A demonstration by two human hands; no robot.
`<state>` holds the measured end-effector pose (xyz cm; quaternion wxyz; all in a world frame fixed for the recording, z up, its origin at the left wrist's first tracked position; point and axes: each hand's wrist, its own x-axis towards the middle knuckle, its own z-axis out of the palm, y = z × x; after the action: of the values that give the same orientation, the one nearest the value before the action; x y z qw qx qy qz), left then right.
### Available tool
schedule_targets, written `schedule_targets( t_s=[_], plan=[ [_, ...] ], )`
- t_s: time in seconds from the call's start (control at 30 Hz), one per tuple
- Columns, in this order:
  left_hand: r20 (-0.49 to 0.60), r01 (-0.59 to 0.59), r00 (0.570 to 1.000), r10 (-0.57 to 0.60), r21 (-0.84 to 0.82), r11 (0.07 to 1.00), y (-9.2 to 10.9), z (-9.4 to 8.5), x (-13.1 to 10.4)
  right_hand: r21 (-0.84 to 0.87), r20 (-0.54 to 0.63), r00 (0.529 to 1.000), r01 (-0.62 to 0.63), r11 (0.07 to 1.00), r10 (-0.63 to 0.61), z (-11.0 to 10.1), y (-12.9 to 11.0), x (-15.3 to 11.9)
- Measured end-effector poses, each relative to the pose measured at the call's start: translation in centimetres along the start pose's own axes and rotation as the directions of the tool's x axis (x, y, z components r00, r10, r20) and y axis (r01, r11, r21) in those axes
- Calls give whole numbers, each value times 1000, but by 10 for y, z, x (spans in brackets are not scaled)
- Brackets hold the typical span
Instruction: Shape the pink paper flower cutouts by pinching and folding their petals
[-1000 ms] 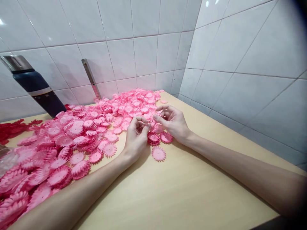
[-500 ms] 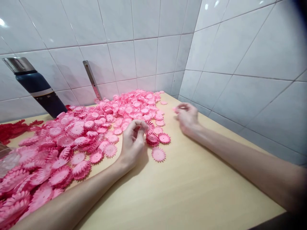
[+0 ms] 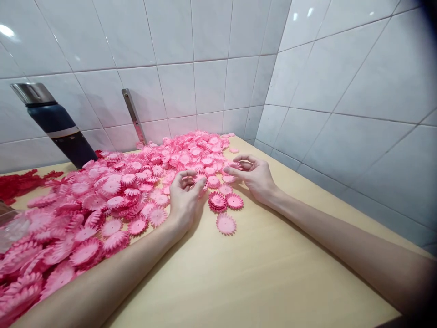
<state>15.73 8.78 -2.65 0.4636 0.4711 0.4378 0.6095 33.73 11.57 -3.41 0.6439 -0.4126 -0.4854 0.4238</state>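
Among a heap of pink scalloped petal discs (image 3: 112,186), my left hand (image 3: 186,196) is closed in a pinch, with a pink petal disc (image 3: 200,176) at its fingertips. My right hand (image 3: 256,175) reaches in from the right, thumb and fingers curved around another pink petal disc (image 3: 236,166). Just below and between the hands lies a small stack of darker pink discs (image 3: 217,202), with a darker-edged disc (image 3: 235,201) touching its right side. A paler single disc (image 3: 226,224) lies nearer to me. Some of the right fingertips' contact is hard to make out.
A dark blue bottle (image 3: 64,130) with a steel cap stands behind the heap at left. Red pieces (image 3: 23,184) and clear plastic (image 3: 13,230) lie at the left edge. A metal strip (image 3: 133,114) leans at the tiled wall (image 3: 208,86). The wooden table (image 3: 259,264) meets a corner.
My right hand has moved left from the bare table side to the heap's edge, close to my left hand. The left hand has shifted slightly, and the disc at its fingertips sits further left.
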Motion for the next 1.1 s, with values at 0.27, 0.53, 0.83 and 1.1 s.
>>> schedule_targets(
  t_s=[0.27,0.53,0.83,1.1],
  plan=[
    [53,26,998,-26,-12,1000,-4,0,2,-95,56,998,0,996,6,4,-2,-4],
    [58,97,994,-90,-116,989,-4,1,3,-139,62,998,37,990,-28,6,-3,-5],
    [75,38,997,-36,-31,999,5,3,-5,-544,210,868,487,684,-450,10,-5,-10],
    [171,21,985,-20,-4,1000,4,3,-5,-365,459,694,717,594,-555,12,-2,-14]
  ],
)
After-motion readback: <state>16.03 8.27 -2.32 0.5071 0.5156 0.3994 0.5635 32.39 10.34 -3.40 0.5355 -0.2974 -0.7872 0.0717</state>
